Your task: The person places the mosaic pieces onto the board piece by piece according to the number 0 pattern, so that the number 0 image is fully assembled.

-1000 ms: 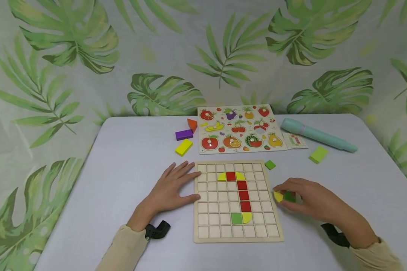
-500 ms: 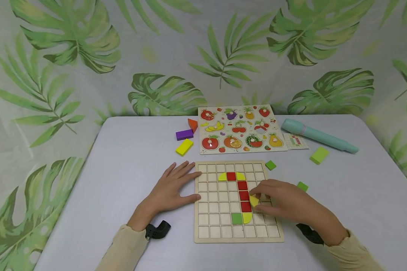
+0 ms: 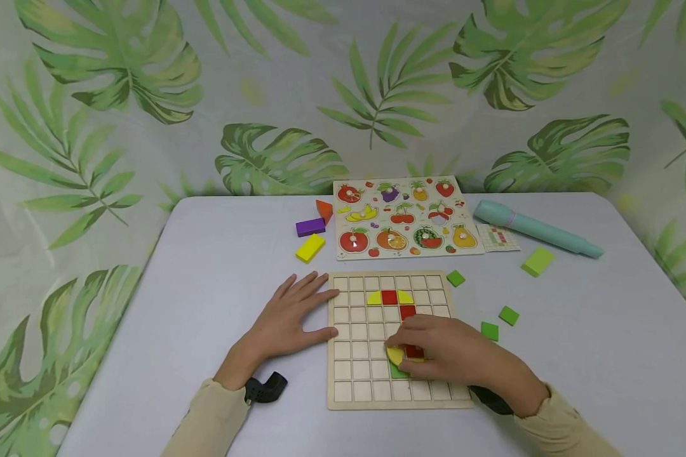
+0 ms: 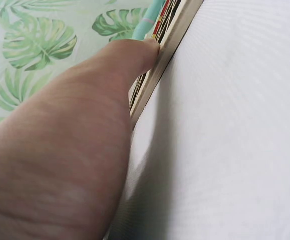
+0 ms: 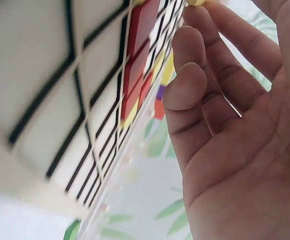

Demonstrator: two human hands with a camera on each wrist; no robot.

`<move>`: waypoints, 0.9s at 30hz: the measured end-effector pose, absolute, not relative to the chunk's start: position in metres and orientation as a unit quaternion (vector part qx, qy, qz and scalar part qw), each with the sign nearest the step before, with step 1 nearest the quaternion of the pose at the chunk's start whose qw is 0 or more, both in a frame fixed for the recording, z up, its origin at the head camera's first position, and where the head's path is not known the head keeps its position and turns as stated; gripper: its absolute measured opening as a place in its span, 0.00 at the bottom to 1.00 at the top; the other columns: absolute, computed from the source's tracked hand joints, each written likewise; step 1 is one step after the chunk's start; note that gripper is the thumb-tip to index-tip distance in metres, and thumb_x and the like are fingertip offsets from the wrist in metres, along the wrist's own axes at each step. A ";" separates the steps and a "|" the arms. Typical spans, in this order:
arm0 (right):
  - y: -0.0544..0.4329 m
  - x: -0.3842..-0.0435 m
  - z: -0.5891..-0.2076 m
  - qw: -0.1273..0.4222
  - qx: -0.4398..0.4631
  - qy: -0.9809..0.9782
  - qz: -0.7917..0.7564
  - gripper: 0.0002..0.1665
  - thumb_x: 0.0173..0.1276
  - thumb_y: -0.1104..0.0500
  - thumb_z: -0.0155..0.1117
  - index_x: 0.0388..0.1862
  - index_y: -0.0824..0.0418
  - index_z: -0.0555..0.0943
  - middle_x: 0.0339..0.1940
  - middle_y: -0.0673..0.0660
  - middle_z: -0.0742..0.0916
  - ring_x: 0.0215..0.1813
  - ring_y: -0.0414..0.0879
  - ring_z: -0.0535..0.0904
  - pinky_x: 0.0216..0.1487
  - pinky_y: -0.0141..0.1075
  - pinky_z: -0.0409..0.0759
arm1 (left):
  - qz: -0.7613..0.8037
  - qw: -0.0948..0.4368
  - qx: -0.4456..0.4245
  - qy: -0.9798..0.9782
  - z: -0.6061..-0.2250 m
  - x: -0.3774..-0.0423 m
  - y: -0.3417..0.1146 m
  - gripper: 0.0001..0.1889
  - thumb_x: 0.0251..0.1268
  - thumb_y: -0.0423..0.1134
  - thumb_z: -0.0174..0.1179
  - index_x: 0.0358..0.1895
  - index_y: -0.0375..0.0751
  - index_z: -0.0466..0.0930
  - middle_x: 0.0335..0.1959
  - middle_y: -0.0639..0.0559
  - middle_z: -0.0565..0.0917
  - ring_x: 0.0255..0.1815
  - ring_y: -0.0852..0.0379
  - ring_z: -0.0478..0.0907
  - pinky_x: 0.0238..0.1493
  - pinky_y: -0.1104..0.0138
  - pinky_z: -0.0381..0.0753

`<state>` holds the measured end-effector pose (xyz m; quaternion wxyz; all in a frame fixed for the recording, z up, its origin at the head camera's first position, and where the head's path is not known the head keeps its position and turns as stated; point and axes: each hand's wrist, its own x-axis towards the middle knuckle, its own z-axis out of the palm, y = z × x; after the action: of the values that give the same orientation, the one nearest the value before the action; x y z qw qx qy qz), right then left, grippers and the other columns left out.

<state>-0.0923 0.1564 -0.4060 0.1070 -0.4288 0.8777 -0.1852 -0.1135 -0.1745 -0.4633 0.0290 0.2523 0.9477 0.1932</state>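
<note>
Tabletop [image 3: 228, 235], yellow piece [image 3: 396, 356] in right hand [image 3: 454, 348]

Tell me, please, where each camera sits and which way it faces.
Head: on the head, facing forward and down at the board; left grip, right grip, sleeves show.
Left wrist: worn there, facing the board's edge; part of left grip shows.
Right wrist: worn there, facing across the board; palm and fingers show.
Head and right wrist share red tiles.
</note>
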 end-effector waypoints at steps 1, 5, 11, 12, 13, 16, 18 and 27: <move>0.154 -0.092 -0.407 0.113 -0.432 0.875 -0.187 0.18 0.69 0.47 0.73 0.57 0.43 0.86 0.51 0.40 0.86 0.48 0.35 0.79 0.51 0.36 0.85 | 0.193 0.029 0.252 0.948 -0.463 -0.113 -0.175 0.39 0.65 0.70 0.59 0.77 0.62 0.68 0.84 0.57 0.58 0.86 0.55 0.48 0.86 0.52 0.38; 0.144 -0.090 -0.409 0.132 -0.437 0.870 -0.189 0.19 0.69 0.45 0.72 0.58 0.43 0.86 0.50 0.38 0.86 0.48 0.34 0.80 0.54 0.38 0.85 | 0.193 0.031 0.250 0.948 -0.463 -0.113 -0.175 0.39 0.65 0.70 0.58 0.77 0.63 0.68 0.84 0.57 0.58 0.86 0.55 0.48 0.86 0.52 0.38; 0.136 -0.087 -0.413 0.146 -0.446 0.866 -0.170 0.19 0.70 0.45 0.71 0.59 0.42 0.86 0.53 0.39 0.87 0.55 0.38 0.81 0.58 0.41 0.85 | 0.193 0.031 0.251 0.948 -0.463 -0.113 -0.174 0.38 0.65 0.70 0.59 0.77 0.63 0.68 0.84 0.58 0.58 0.86 0.55 0.48 0.86 0.51 0.39; 0.136 -0.086 -0.413 0.147 -0.447 0.866 -0.169 0.20 0.70 0.45 0.71 0.59 0.42 0.86 0.53 0.40 0.86 0.56 0.38 0.81 0.58 0.41 0.85 | 0.193 0.030 0.252 0.948 -0.463 -0.113 -0.174 0.38 0.65 0.70 0.59 0.77 0.63 0.69 0.84 0.57 0.58 0.86 0.55 0.49 0.86 0.51 0.39; 0.135 -0.086 -0.413 0.148 -0.448 0.865 -0.169 0.20 0.70 0.45 0.71 0.60 0.42 0.86 0.53 0.40 0.86 0.56 0.38 0.81 0.58 0.41 0.85 | 0.192 0.030 0.252 0.948 -0.463 -0.113 -0.174 0.38 0.65 0.70 0.59 0.77 0.63 0.69 0.84 0.57 0.58 0.86 0.55 0.49 0.86 0.51 0.39; 0.135 -0.086 -0.414 0.147 -0.451 0.864 -0.169 0.20 0.71 0.45 0.71 0.60 0.42 0.85 0.53 0.40 0.86 0.55 0.38 0.81 0.58 0.40 0.85 | 0.193 0.027 0.253 0.948 -0.462 -0.113 -0.174 0.38 0.65 0.70 0.59 0.77 0.62 0.69 0.84 0.57 0.58 0.86 0.55 0.49 0.86 0.51 0.39; 0.135 -0.086 -0.414 0.146 -0.453 0.864 -0.168 0.20 0.71 0.46 0.71 0.60 0.42 0.85 0.53 0.40 0.85 0.55 0.38 0.80 0.57 0.39 0.85 | 0.194 0.026 0.253 0.948 -0.462 -0.113 -0.175 0.38 0.65 0.70 0.59 0.77 0.62 0.69 0.84 0.57 0.58 0.86 0.55 0.49 0.86 0.51 0.39; 0.136 -0.086 -0.416 0.150 -0.455 0.859 -0.180 0.20 0.70 0.48 0.71 0.61 0.43 0.85 0.54 0.40 0.84 0.55 0.37 0.79 0.57 0.39 0.85 | 0.191 0.023 0.254 0.948 -0.463 -0.113 -0.175 0.38 0.65 0.70 0.59 0.77 0.62 0.69 0.84 0.57 0.58 0.86 0.54 0.49 0.86 0.52 0.39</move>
<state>-0.0857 0.1360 -0.4157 0.1500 -0.4551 0.8591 -0.1797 -0.1135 -0.1748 -0.4631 0.0234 0.2543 0.9478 0.1911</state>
